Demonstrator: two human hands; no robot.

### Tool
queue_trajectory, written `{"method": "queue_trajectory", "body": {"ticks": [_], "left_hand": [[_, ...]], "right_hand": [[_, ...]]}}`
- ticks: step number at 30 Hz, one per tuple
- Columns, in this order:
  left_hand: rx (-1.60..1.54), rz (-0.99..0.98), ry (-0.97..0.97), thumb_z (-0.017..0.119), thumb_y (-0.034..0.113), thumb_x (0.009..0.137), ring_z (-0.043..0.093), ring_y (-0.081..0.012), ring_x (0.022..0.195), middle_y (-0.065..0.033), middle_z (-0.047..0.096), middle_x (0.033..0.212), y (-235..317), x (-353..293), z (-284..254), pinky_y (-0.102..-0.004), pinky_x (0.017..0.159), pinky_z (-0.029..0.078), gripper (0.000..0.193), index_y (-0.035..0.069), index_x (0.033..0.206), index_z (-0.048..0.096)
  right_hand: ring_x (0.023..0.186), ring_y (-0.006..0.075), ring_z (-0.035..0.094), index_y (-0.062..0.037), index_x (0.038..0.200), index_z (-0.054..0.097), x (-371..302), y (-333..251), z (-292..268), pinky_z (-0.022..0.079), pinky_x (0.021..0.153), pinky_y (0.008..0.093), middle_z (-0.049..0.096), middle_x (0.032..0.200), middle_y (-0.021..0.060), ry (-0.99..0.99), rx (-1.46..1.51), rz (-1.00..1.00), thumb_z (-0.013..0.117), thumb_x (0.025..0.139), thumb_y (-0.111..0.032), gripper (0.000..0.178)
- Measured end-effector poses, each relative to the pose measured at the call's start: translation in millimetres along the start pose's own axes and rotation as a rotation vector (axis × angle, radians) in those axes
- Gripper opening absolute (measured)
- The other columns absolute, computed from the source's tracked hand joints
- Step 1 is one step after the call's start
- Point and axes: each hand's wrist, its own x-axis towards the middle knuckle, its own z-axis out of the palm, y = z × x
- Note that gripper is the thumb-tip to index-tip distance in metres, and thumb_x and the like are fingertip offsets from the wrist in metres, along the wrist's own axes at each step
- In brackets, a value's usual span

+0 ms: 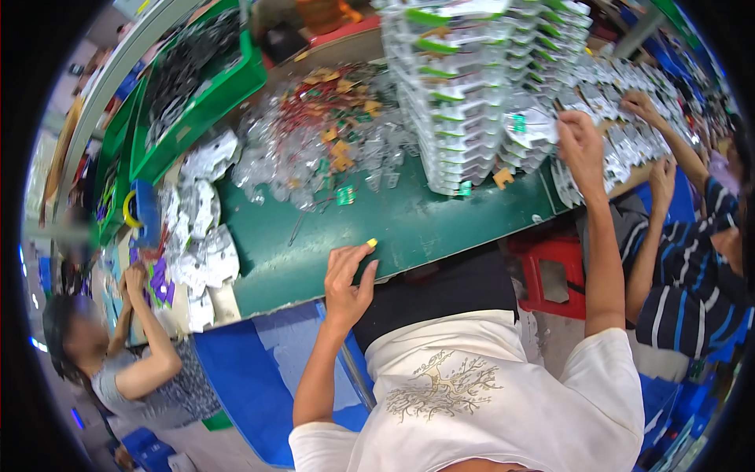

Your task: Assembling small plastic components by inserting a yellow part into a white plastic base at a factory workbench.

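At the right of the tall stack, my right hand (pixel 580 145) pinches the edge of a white plastic part (pixel 541 132) that carries a small green circuit board (pixel 517 123). Over the near edge of the green worktop (pixel 275 259), my left hand (pixel 346 287) holds nothing, its thumb apart from the curled fingers. A small yellow cover (pixel 372 243) sits on a fingertip of that hand. The tall stack of white plastic parts (pixel 464 118) with green edges stands in front of me. Under it are another green board (pixel 465 189) and an orange piece (pixel 502 178).
A pile of clear plastic pieces (pixel 271 149) with red wires and orange bits lies at the back, a loose green board (pixel 346 195) at its edge. Green bins (pixel 255 67) and white parts (pixel 208 256) stand left. Co-workers sit on both sides; a red stool (pixel 535 275) is below.
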Motion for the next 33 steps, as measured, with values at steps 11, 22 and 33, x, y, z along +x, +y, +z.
{"method": "queue_trajectory", "body": {"ticks": [11, 22, 33], "left_hand": [[-0.169, 0.025, 0.074, 0.077, 0.002, 0.074, 0.064, -0.0310, 0.090, -0.0123, 0.071, 0.095, -8.7, -5.3, 10.9, -0.0406, 0.081, 0.051, 0.028, 0.001, 0.102, 0.071], [-0.159, -0.316, 0.262, 0.073, -0.001, 0.082, 0.067, -0.0262, 0.088, -0.0130, 0.071, 0.097, 10.4, -45.1, -48.9, -0.0342, 0.080, 0.054, 0.021, -0.001, 0.103, 0.071], [-0.649, -0.426, 0.419, 0.068, 0.004, 0.094, 0.060, -0.0085, 0.089, -0.0067, 0.066, 0.111, -9.9, -11.4, -59.0, -0.0231, 0.079, 0.050, 0.020, -0.002, 0.113, 0.068]], "right_hand": [[0.072, 0.0233, 0.067, -0.0019, 0.102, 0.070, -115.4, -146.8, 134.6, 0.054, 0.065, 0.0332, 0.069, 0.090, 0.0122, -0.595, 0.120, -0.568, 0.075, 0.082, -0.001, 0.020], [0.091, 0.0323, 0.061, -0.0016, 0.099, 0.066, -101.3, -144.7, 298.1, 0.046, 0.086, 0.0421, 0.066, 0.093, 0.0121, -0.768, -0.283, -0.987, 0.069, 0.085, -0.004, 0.015], [0.076, 0.0299, 0.062, -0.0009, 0.092, 0.064, -128.8, -159.6, 219.4, 0.047, 0.071, 0.0393, 0.065, 0.084, 0.0117, -0.795, 0.176, -0.682, 0.070, 0.085, -0.002, 0.009]]}}
